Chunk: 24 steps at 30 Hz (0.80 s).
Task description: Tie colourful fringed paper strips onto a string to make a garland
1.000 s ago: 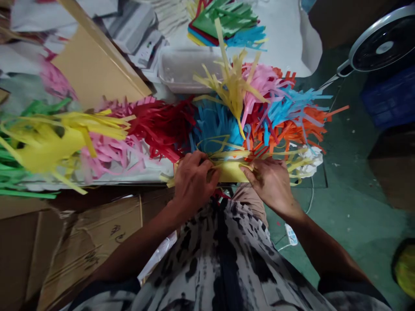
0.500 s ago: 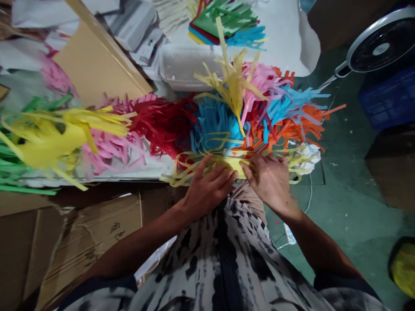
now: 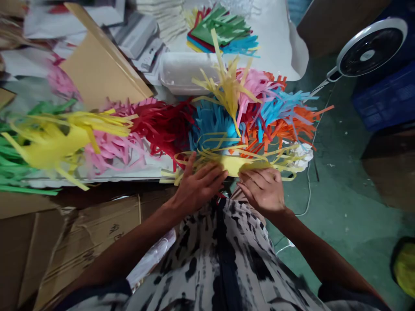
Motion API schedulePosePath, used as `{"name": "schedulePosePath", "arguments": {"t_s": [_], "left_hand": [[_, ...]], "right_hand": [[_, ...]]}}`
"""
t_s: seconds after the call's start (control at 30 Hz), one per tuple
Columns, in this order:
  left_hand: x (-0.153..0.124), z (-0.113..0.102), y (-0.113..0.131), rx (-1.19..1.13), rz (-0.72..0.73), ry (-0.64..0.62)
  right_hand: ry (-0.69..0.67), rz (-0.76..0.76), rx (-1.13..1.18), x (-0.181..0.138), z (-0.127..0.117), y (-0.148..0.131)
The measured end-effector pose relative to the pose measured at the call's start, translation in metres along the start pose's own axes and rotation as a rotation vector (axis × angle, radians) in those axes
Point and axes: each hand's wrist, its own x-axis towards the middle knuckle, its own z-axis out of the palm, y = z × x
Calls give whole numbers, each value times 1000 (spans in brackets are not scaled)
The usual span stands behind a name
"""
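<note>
A yellow fringed paper strip (image 3: 231,166) lies along the table's front edge, its plain band in the middle and loose thin strips at both ends. My left hand (image 3: 202,181) rests on its left part, fingers stretched out flat and thumb apart. At the band's lower right edge, my right hand (image 3: 264,190) has its fingers curled over the paper; the thumb sits lower, under the edge. Just beyond the strip are a blue fringe bundle (image 3: 214,121), an orange one (image 3: 279,129) and a pale yellow tassel (image 3: 229,88).
Red (image 3: 162,123), pink (image 3: 112,149) and bright yellow fringed paper (image 3: 52,140) spreads leftward. Farther back are a clear plastic tub (image 3: 181,73), a tan folded board (image 3: 100,65) and stacked fringed sheets (image 3: 217,30). A fan (image 3: 368,54) stands right; cardboard (image 3: 97,237) lies below the table.
My right hand has slid down from the top of the yellow paper to its lower edge, its fingers now curled. More of the plain band shows. My left hand stays on the paper.
</note>
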Motion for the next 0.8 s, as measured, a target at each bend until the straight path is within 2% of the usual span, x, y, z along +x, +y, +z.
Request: {"name": "schedulePosePath", "arguments": {"t_s": [0.1,0.2,0.27,0.3,0.33,0.37,0.43,0.57,0.7,0.8], "left_hand": [[-15,-18,-27,69,-27,109],[-20,-41,-44,182,-261,220],[-15,-49,-38,206,-347,319],[-10,-49,-30,180,-322,355],[-5,-45,-20,130,-231,360],[1,-39,-10,69,-149,334],[10,-22,9,-6,-23,199],[16,3,17,-120,-41,52],[18,1,9,-141,-98,-7],[23,-5,7,-91,-121,-32]], "right_hand": [[26,-41,21,-9,2,8],[51,-51,28,-14,2,13],[59,-45,49,-13,2,14],[59,-40,65,-12,2,15],[51,-35,84,-12,1,15],[40,-26,106,-11,0,15],[13,-2,148,-10,-3,15],[-63,87,159,-8,-10,17],[-168,131,124,-2,-15,21],[-187,127,107,2,-16,24]]}}
